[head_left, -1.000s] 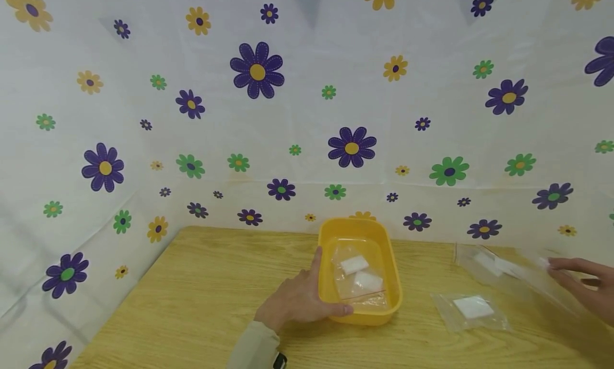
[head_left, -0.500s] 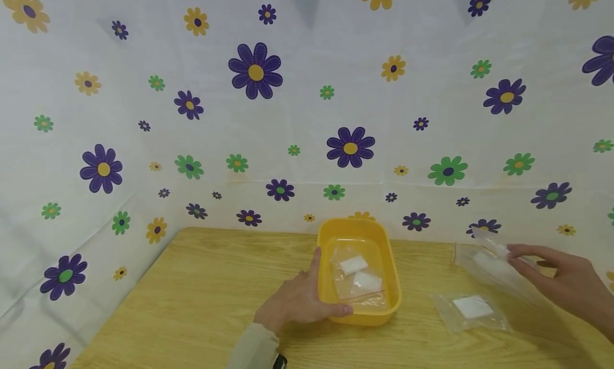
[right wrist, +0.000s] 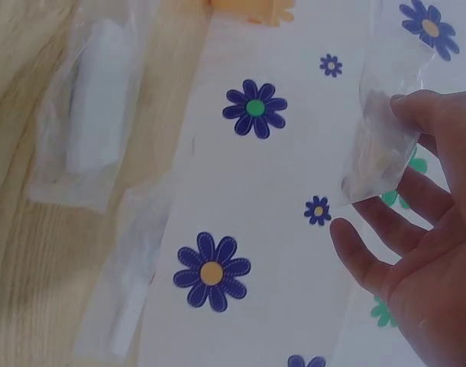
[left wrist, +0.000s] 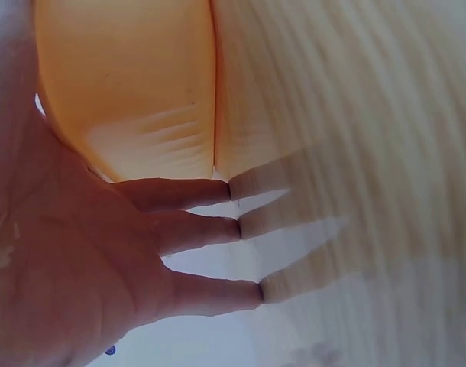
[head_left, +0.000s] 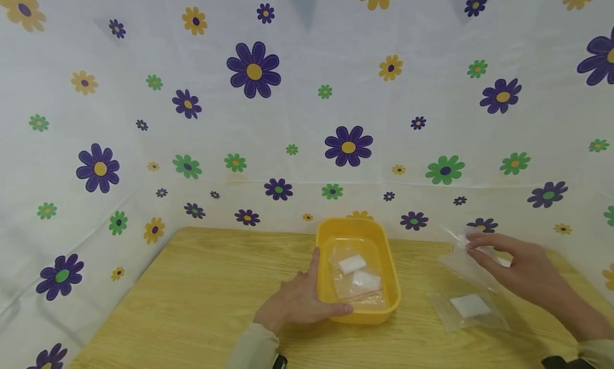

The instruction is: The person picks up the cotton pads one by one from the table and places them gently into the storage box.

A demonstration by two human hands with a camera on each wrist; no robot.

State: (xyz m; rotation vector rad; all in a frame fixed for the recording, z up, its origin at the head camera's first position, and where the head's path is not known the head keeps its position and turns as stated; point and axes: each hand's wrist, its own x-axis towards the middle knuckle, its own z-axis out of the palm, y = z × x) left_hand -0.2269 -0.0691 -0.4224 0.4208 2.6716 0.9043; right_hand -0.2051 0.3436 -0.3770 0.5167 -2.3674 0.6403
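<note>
One white cloth (head_left: 283,118) printed with purple, yellow and green flowers hangs behind your wooden table (head_left: 211,283). On the table stands your yellow tray (head_left: 394,273), holding clear packaging (head_left: 338,283) with a red line (head_left: 362,295) and two white pieces (head_left: 366,281); whether that is one bag or two, you cannot tell. Your left hand (head_left: 295,302) spreads straight fingers beside the tray's left wall, thumb at its near rim. Your right hand (head_left: 523,265) pinches a clear bag (right wrist: 378,153) right of the tray, above a second bag (right wrist: 141,237). Nearer you, a third bag (head_left: 446,311) lies flat, containing one white block (head_left: 471,305).
</note>
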